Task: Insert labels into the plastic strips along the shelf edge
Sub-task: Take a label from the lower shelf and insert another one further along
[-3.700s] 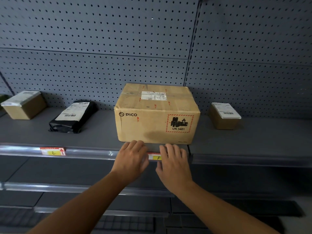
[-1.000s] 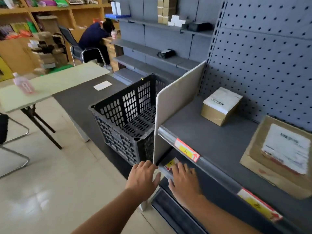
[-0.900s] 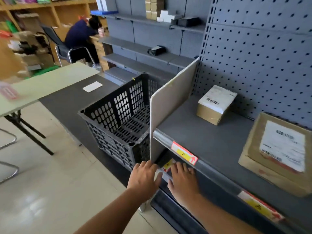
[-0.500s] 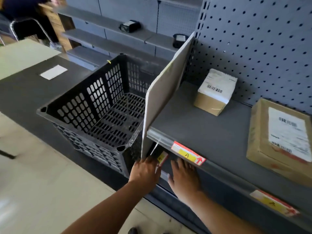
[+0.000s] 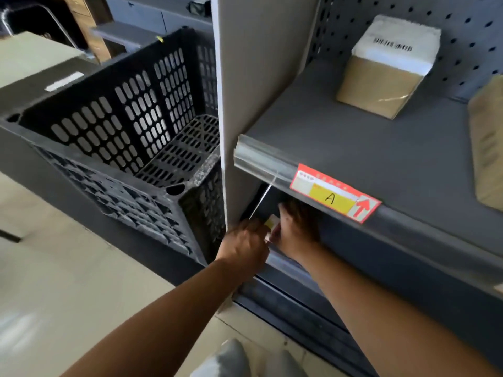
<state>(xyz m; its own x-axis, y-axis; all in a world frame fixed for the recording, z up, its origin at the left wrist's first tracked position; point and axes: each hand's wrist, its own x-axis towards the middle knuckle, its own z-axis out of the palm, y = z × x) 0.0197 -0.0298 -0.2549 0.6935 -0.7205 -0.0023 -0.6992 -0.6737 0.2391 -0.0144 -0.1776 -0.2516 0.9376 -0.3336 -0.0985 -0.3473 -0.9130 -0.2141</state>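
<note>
Crate [image 5: 114, 126]: black, slotted lattice pattern. Shelf [image 5: 367, 148]: dark grey. Back panel [image 5: 462, 36]: grey, dotted with holes. Label [image 5: 334, 197]: red border, yellow field (black "A", red arrow). Box [image 5: 381, 83]: brown, white sticker.

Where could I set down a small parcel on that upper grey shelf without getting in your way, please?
The bare grey upper shelf is free between the pale end panel and the small brown cardboard box. It is crowded underneath, where the left hand and right hand work the yellow label.
</note>
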